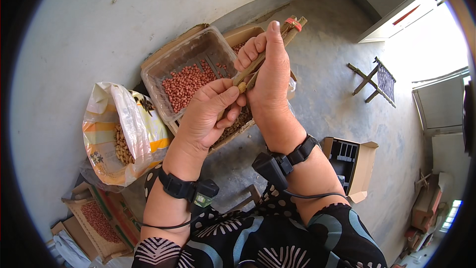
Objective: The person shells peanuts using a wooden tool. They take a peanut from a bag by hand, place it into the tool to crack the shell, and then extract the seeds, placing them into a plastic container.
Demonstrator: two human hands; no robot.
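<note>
My right hand (270, 72) grips a wooden tool of two sticks (292, 30) bound with red material at the far end. My left hand (210, 109) pinches an unshelled peanut (242, 87) at the sticks' near part, beside my right palm. Beneath my hands are a clear plastic tub (158, 92) holding red peanut kernels (181, 84), and a cardboard box with peanuts (233, 126), partly hidden by my hands. A white and orange bag (99, 144) of unshelled peanuts (124, 146) leans at the left.
A cardboard tray (99, 218) of red kernels lies lower left. An open box with black inserts (347, 168) lies on the grey floor (322, 99) at right, below a folding stool (374, 82). A pale wall (89, 25) runs along the left; a bright doorway (421, 39) stands upper right.
</note>
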